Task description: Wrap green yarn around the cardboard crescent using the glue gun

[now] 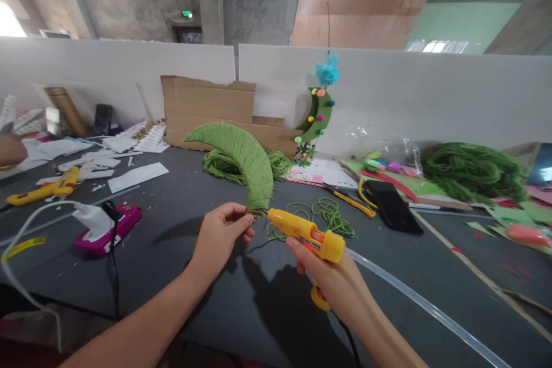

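My left hand (226, 233) pinches the lower tip of a crescent moon wrapped in green yarn (248, 158), which curves up and to the left above the table. Wrapped round a yellow hot glue gun (297, 224) is my right hand (330, 276). The gun's nozzle points left, at or very near the bottom end of the crescent; whether they touch I cannot tell. A long clear glue stick (426, 305) runs out of the gun's back toward the lower right. Loose green yarn (332, 215) lies on the table behind the gun.
A purple power strip (107, 233) with cables and another yellow glue gun (47, 187) lie left. A decorated green crescent (319, 115) stands at the back by cardboard (207, 103). To the right are a black phone (394, 207) and a yarn bundle (474, 169). Another person's hand (11, 149) shows far left.
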`<state>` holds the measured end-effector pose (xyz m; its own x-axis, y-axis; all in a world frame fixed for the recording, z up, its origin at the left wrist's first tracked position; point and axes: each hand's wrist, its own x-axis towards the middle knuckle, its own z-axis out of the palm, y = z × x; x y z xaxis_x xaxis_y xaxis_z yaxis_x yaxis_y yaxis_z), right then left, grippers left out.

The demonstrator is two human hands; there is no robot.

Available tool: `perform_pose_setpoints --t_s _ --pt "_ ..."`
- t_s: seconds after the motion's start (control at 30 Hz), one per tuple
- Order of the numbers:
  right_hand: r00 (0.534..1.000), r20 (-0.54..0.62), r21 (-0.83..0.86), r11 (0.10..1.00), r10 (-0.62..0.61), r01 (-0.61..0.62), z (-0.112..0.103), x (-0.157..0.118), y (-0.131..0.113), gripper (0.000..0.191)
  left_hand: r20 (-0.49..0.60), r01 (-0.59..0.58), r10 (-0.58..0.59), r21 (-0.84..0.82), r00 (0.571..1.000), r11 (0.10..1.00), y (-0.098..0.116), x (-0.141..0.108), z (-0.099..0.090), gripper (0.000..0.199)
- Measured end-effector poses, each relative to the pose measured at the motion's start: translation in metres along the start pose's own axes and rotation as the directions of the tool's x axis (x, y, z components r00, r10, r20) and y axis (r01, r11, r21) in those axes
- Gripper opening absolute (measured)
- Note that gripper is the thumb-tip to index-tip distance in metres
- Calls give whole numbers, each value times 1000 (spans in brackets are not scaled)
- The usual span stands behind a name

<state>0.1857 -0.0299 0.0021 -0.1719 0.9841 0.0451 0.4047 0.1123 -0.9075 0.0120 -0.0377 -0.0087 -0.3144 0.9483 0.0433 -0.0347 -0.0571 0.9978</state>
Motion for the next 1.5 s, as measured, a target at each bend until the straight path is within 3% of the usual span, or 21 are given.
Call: perform_pose_setpoints --t_s 0.3,0.4,0.5,0.6,0.73,0.9,1.07,1.17,1.3,1.4,1.5 --pt "999 4 -77 996 48 -47 -2 4 1 40 6 20 -20 -63 1000 998 -5 2 -2 13" --pt "995 54 20 996 81 -82 -11 10 3 41 -8 26 -27 -62 1000 998 -7 7 -6 13" --pt "978 198 236 966 61 -108 -23 19 8 23 -59 3 -5 -35 998 999 -8 15 -13 14" --pt "903 424 328 919 64 -219 -32 24 11 11 -135 -22 18 -26 991 999 -8 23 -23 15" --pt "864 469 296 890 181 -347 -33 23 12 18 -186 -46 38 -37 982 998 -11 31 -32 17" --pt "857 446 92 940 257 -330 -27 18 12 26 -262 -96 81 -48 962 994 -16 42 -43 21" --pt "925 333 -192 973 185 -126 -19 16 22 34 -385 -156 113 -82 916 984 -15 54 -58 25" --pt "945 290 -431 902 154 -15 -15 16 27 42 -403 -165 107 -111 909 980 -12 53 -60 24" --pt "968 233 -709 697 91 105 -14 17 30 51 -338 -146 95 -130 936 981 -7 44 -50 25" --pt "975 220 -795 587 45 152 -17 21 30 51 -272 -130 91 -129 958 983 -3 34 -41 22" --pt "988 157 -809 572 -6 132 -25 30 30 51 -208 -112 84 -122 974 986 1 24 -32 19"
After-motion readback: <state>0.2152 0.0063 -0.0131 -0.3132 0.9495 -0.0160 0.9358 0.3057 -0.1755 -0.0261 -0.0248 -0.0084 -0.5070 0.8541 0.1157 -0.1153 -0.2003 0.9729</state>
